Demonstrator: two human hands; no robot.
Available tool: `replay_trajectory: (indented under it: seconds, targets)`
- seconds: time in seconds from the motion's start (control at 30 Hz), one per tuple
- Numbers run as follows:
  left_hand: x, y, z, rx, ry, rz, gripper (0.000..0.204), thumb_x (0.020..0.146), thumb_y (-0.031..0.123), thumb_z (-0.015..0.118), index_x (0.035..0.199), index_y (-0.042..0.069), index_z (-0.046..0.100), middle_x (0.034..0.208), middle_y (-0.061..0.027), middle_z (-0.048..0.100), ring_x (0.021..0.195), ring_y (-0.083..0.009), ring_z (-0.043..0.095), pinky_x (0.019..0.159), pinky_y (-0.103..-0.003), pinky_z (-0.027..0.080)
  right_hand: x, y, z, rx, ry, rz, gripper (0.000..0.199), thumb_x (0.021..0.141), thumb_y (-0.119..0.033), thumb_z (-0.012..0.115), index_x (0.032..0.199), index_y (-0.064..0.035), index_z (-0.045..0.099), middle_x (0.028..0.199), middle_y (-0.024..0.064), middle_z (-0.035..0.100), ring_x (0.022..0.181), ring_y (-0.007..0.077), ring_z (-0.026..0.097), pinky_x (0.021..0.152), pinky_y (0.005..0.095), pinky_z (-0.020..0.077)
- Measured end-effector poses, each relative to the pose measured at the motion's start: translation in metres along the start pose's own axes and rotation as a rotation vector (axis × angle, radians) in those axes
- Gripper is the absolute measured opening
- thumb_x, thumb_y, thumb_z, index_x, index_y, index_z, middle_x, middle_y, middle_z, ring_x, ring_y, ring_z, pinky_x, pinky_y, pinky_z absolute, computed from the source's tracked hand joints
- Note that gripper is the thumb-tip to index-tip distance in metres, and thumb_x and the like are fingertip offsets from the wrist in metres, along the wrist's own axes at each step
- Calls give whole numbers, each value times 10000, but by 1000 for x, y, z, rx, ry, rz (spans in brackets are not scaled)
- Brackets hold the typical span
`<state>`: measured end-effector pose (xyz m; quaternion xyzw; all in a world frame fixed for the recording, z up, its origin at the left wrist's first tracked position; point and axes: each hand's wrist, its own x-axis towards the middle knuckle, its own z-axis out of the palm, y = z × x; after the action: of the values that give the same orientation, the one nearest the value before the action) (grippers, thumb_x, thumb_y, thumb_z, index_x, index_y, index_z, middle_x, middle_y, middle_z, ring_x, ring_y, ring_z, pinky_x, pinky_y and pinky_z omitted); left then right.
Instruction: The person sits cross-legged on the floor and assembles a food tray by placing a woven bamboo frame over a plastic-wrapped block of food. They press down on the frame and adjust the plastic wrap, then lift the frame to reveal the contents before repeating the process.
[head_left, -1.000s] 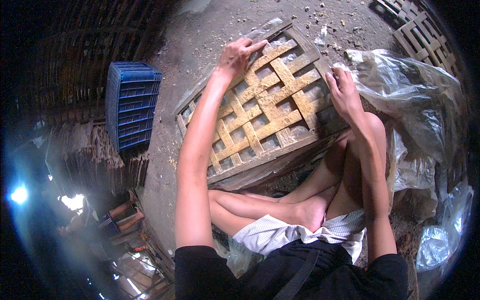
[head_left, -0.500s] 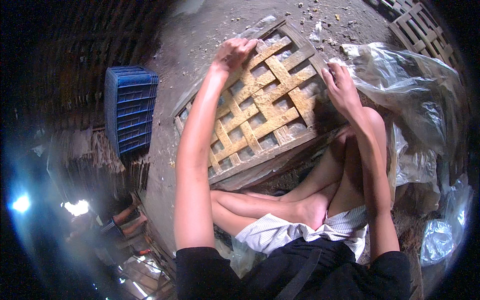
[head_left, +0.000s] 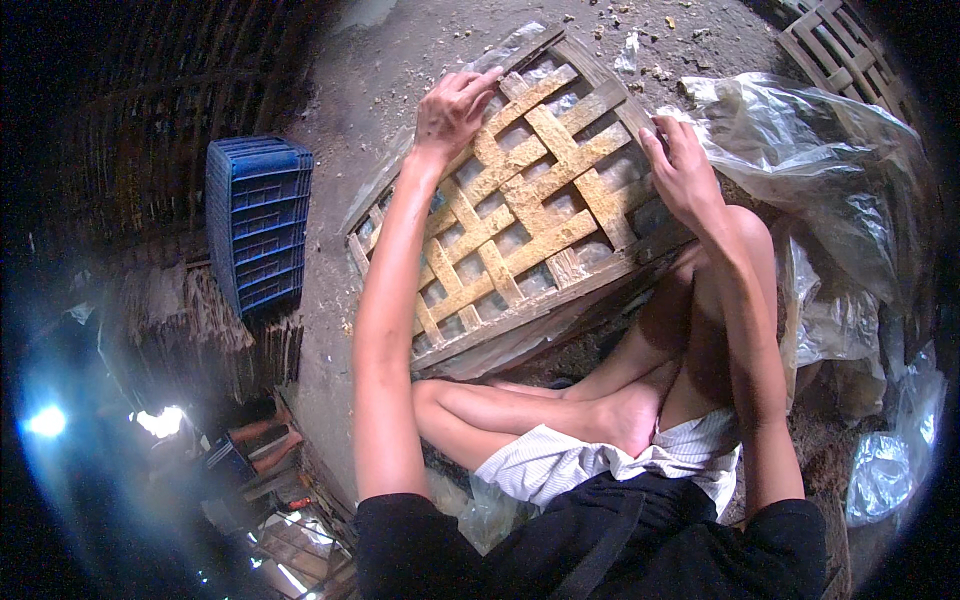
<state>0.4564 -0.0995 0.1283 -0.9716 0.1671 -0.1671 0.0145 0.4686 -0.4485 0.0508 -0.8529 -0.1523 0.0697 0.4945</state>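
Observation:
A woven slat tray (head_left: 510,200) in a wooden frame lies tilted in front of my crossed legs, its strips coated with a yellowish crust. Clear plastic sheet shows under its far edge. My left hand (head_left: 452,112) rests at the far left side of the tray, palm down, index finger stretched along the slats near the far corner; its other fingers are bent and partly hidden. At the tray's right edge, my right hand (head_left: 685,172) has its thumb against the frame and its fingers bent over the side.
A blue plastic crate (head_left: 260,225) stands on its side to the left. Crumpled clear plastic sheeting (head_left: 800,150) spreads on the right, with another slat tray (head_left: 845,55) behind it. Pale crumbs dot the floor (head_left: 590,30). Another person's legs (head_left: 270,445) show at lower left.
My left hand has shifted slightly left and its fingers have straightened from a tighter curl. My right hand stays at the tray's edge.

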Motion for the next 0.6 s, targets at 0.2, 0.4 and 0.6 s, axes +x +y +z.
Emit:
replay_trajectory:
  seconds: [0.2, 0.4, 0.6]
  targets:
    - [8, -13, 7, 107, -134, 107, 504, 921, 51, 654, 1364, 290, 681, 991, -66, 705, 939, -243, 697, 811, -372, 622, 0, 1, 0, -2, -1, -12, 432, 1074, -362, 545, 1301, 3, 586, 1204, 288, 602, 1108, 473, 623, 961, 518, 509]
    - [12, -19, 4, 184, -205, 206, 449, 902, 37, 641, 1310, 213, 706, 989, -54, 717, 909, -238, 714, 784, -369, 627, 1, 4, 0, -30, -14, -6, 437, 1074, -373, 538, 1311, -9, 582, 1202, 288, 604, 1106, 474, 623, 957, 518, 508]
    - [9, -25, 5, 188, -164, 267, 357, 910, 77, 655, 1252, 154, 719, 1062, -73, 744, 951, -240, 726, 775, -355, 625, 2, 6, 1, -23, -17, 2, 447, 1076, -388, 534, 1314, -13, 583, 1208, 285, 607, 1101, 479, 626, 954, 527, 507]
